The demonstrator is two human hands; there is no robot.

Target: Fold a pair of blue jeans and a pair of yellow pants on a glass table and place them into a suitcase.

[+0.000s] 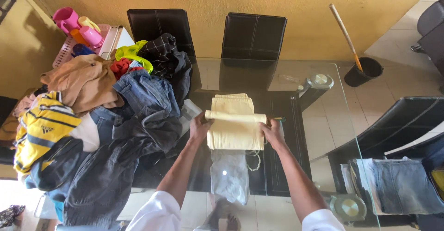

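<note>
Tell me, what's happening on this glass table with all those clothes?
A person is folding a pale yellow garment on the glass table. The left hand grips one end of the fold and the right hand grips the other. A big pile of unfolded clothes sits on the left side of the table, with jeans, a yellow striped shirt and a tan garment in it. Folded denim rests on a chair to the right.
</note>
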